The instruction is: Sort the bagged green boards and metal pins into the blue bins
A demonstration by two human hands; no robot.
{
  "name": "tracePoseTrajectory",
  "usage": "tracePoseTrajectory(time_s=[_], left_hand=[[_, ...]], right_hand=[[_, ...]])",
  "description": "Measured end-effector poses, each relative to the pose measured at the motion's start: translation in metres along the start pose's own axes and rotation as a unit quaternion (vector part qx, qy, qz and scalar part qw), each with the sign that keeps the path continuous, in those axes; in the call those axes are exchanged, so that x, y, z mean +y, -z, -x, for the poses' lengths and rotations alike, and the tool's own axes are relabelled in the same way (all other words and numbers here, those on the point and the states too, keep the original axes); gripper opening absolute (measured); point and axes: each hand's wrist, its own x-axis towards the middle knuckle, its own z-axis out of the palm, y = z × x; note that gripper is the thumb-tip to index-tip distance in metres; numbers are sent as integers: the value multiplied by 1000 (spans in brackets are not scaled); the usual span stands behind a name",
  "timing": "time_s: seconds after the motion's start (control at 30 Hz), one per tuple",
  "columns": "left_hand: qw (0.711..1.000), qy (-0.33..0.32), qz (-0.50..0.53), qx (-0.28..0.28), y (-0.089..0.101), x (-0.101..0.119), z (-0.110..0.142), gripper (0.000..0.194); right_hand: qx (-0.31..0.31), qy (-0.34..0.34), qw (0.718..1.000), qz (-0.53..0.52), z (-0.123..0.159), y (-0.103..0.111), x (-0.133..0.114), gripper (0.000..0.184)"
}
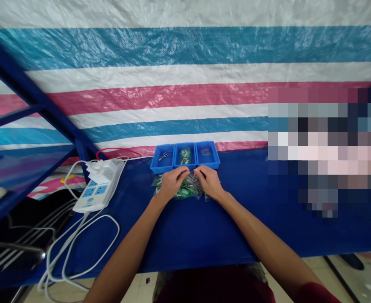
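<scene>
Nearest the camera, both bare forearms converge over the blue tabletop (198, 235). The left hand (172, 182) and right hand (209, 181) have curled fingers pinching the clear plastic bags of small parts (188, 188), just before three blue plastic bins (185, 156).

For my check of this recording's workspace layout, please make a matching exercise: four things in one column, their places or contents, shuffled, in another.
Column one
1. Power strip
2. Left tray
3. Middle tray
4. Right hand

Column two
A. Holds green and white items
B. At the heap of small bags
C. Left of the trays, with white plugs in it
D. Holds thin metallic pieces

Right pairs: 1-C; 2-D; 3-A; 4-B
</scene>
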Motion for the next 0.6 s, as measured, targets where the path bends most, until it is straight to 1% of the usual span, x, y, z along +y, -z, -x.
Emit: tracePoseTrajectory(time_s=[0.23, 0.33, 0.5, 0.6], left_hand=[[1000, -19, 11, 22, 0, 1, 0, 30], [1000, -20, 4, 14, 1, 1, -1, 33], [1000, 5, 5, -9, 5, 5, -1, 41], [999, 29, 6, -17, 7, 9, -2, 45]], right_hand=[[18, -6, 1000, -8, 0, -1, 1, 37], [20, -13, 1000, -13, 0, 0, 1, 35], [26, -11, 999, -28, 1, 1, -1, 27], [18, 5, 1000, -20, 1, 1, -1, 26]])
